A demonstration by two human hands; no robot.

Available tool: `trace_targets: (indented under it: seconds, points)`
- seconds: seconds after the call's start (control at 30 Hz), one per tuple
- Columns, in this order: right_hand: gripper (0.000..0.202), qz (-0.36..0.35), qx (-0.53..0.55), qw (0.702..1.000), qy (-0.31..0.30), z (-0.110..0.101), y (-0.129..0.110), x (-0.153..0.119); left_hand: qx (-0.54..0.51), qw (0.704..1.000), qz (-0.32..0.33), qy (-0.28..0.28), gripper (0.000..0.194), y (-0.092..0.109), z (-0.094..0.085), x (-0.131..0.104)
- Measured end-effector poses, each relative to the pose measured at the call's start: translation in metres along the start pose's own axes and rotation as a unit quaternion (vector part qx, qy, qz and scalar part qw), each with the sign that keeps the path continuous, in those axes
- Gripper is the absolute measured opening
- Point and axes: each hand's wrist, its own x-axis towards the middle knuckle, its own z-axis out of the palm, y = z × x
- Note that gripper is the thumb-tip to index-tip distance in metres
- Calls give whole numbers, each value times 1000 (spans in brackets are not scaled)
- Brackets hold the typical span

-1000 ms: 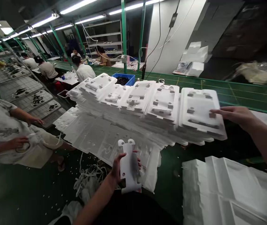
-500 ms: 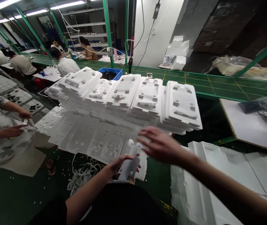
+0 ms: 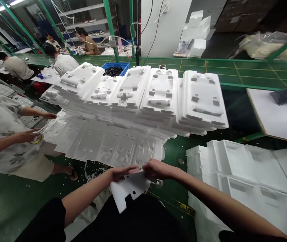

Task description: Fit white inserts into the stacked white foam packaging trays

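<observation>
In front of my body is a thin white panel (image 3: 134,183) with round holes and a notched edge, tilted toward me. My left hand (image 3: 123,172) grips its left upper part, the fingers lying along the top edge. Closed at the panel's right upper corner is my right hand (image 3: 155,169), its fingertips hidden. A small white ring-shaped end (image 3: 159,183) sticks out below my right hand; I cannot tell whether it belongs to the panel. Just beyond my hands lies a row of white moulded foam trays (image 3: 147,149) with recesses.
Tall stacks of white foam trays (image 3: 159,89) stand behind. A blue crate (image 3: 127,69) holds small black parts. White foam boxes (image 3: 241,168) are at right. At left, a co-worker's hand (image 3: 30,136) holds a tape roll (image 3: 37,138). Straps (image 3: 96,173) lie on the floor.
My right hand has come down from above the trays and closed on the panel. The panel has turned from upright to a broader slant. The co-worker's hand has reached toward the trays.
</observation>
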Motion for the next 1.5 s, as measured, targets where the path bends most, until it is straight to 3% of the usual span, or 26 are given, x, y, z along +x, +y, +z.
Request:
trace_targets:
  seconds: [0.07, 0.13, 0.2, 0.27, 0.37, 0.47, 0.53, 0.73, 0.83, 0.93, 1.0, 1.1, 1.17, 1.3, 1.5]
  points:
    - [15, 39, 215, 974, 58, 3, 13, -4, -23, 1000, -2, -1, 55, 11, -22, -11]
    - [30, 84, 406, 902, 124, 17, 21, -6, -83, 993, 83, -15, 75, 11, -41, -16]
    - [43, 118, 533, 815, 191, 42, 21, -1, -140, 970, 197, -19, 88, -5, -49, -12]
    - [48, 150, 615, 737, 239, 75, 15, 12, -154, 953, 261, -21, 95, -28, -42, 3]
    - [46, 203, 692, 645, 255, 118, 5, 37, -157, 956, 249, -10, 85, -55, -12, 33]
    - [40, 233, 710, 607, 272, 136, 6, 46, -201, 954, 220, 16, 69, -60, 12, 54]
    - [35, 251, 705, 607, 267, 135, 11, 40, -232, 948, 218, 15, 69, -56, 15, 58]
    - [36, 246, 736, 610, 160, 125, 21, 16, -227, 947, 222, -39, 74, -54, 6, 52]
    - [36, 255, 750, 595, 133, 127, 19, 17, -201, 956, 213, -16, 75, -54, 16, 45]
    - [49, 247, 759, 588, 130, 124, 6, 17, -188, 961, 203, 15, 72, -52, 35, 22]
    - [53, 204, 745, 621, 129, 115, -6, 13, -165, 964, 204, 30, 70, -52, 46, 1]
    - [40, 111, 656, 740, 96, 97, -15, 6, -116, 961, 244, 59, 70, -51, 54, -21]
    - [42, 81, 587, 796, 120, 88, -11, 7, -94, 955, 262, 98, 61, -47, 52, -20]
    - [64, 144, 473, 816, 298, 84, 13, 26, -68, 956, 234, 165, 43, -34, 43, 8]
    - [32, 170, 346, 848, 363, 93, 24, 47, -104, 958, 206, 169, 34, -34, 28, 26]
